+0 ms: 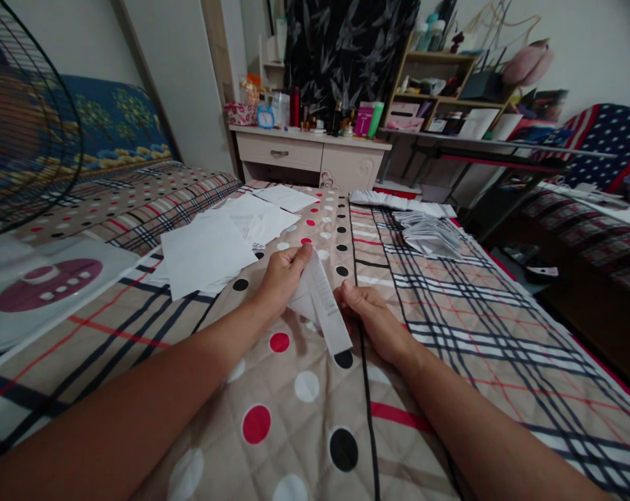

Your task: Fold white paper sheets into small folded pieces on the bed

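A white sheet of paper with printed lines is folded into a long narrow strip, a loose flap showing beneath its left side. My left hand pinches its far end, thumb on top and fingers underneath. Beside the strip's right edge is my right hand, thumb raised and slightly apart from the paper. Its other fingers curl low and are partly hidden, so contact with the edge is unclear. Loose white sheets lie spread beyond my left hand. Farther right rests a pile of folded paper strips.
Under everything is a quilted bedcover with dots and plaid. A fan and a clear plastic bag with a pink print are at left. A white drawer cabinet stands beyond the bed, with a cluttered desk to its right.
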`<state>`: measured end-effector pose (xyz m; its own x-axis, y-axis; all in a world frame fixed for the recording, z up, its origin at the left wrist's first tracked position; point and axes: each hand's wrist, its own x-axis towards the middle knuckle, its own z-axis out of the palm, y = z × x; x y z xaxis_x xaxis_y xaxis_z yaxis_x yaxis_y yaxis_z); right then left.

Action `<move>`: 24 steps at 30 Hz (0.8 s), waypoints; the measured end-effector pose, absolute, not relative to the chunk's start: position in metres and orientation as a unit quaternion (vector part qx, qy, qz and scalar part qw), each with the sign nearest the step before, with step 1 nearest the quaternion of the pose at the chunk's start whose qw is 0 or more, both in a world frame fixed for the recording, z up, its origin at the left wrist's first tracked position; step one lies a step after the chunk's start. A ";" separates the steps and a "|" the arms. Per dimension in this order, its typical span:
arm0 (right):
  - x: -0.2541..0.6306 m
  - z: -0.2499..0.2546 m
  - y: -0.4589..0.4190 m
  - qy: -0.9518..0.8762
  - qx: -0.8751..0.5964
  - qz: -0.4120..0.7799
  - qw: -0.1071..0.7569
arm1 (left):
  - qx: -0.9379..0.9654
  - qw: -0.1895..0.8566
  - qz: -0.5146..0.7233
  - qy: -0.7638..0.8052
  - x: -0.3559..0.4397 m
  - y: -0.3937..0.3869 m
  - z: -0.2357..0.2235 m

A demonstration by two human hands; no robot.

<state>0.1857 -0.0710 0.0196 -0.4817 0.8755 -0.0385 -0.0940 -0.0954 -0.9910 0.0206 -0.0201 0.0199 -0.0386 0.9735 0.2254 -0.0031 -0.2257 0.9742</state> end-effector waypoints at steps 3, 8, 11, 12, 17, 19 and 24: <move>0.184 0.017 -0.071 -0.544 -0.351 0.667 0.368 | 0.553 0.428 0.561 0.443 0.024 -0.023 0.019; 0.183 0.018 -0.073 -0.522 -0.348 0.689 0.362 | 0.583 0.400 0.553 0.440 0.025 -0.024 0.018; 0.182 0.021 -0.074 -0.504 -0.343 0.694 0.383 | 0.609 0.359 0.550 0.444 0.023 -0.021 0.017; 0.182 0.022 -0.074 -0.503 -0.345 0.690 0.390 | 0.614 0.342 0.553 0.449 0.022 -0.020 0.016; 0.180 0.022 -0.071 -0.527 -0.403 0.621 0.418 | 0.601 0.358 0.557 0.448 0.023 -0.020 0.016; 0.181 0.022 -0.070 -0.519 -0.437 0.570 0.464 | 0.597 0.433 0.526 0.423 0.026 -0.024 0.017; 0.185 0.025 -0.068 -0.512 -0.472 0.489 0.524 | 0.579 0.563 0.419 0.415 0.029 -0.029 0.019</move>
<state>0.1849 -0.0681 0.0246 -0.0041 0.9972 0.0750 -0.0293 0.0748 -0.9968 0.0289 -0.0285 0.0189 0.3043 0.9524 0.0183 0.0088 -0.0221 0.9997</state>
